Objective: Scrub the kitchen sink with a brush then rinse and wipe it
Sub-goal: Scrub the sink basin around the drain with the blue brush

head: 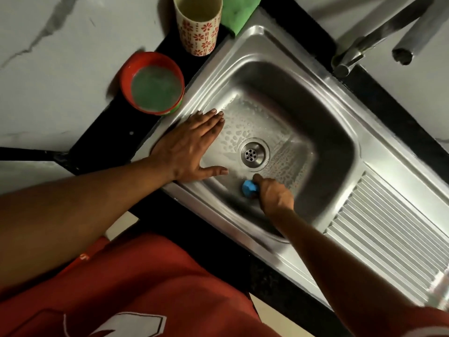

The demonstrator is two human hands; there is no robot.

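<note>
1. The stainless steel kitchen sink (315, 98) is set at an angle into a black countertop (116, 132). Its basin floor is wet, with beads of water and a thin film of suds around the round drain strainer (254, 154).
2. The blue scrub brush (248, 188) is low in the basin, against the near wall just below the drain. Only its blue head shows; the rest is hidden by the hand holding it.
3. The right hand (273, 194) reaches down into the basin, fingers curled tightly round the brush, knuckles up.
4. The left hand (192, 144) lies flat and spread on the sink's left corner. The palm rests on the rim, the straight fingers point over the edge towards the basin, the thumb is splayed along the near side, and it holds nothing.
5. A ribbed drainboard (388, 239) runs off to the right of the basin.
6. A metal tap (359, 47) stands at the far right corner of the sink, with a second metal pipe (413, 35) just beside it.
7. A red bowl (151, 59) with cloudy green contents sits on the countertop, touching the sink's left rim.
8. Beyond the bowl stands a cream cup (198, 32) with red flower print, upright.
9. A green cloth (237, 13) lies just beside the cup, at the sink's far corner.
10. The person's red shirt (145, 288) fills the bottom of the view.
</note>
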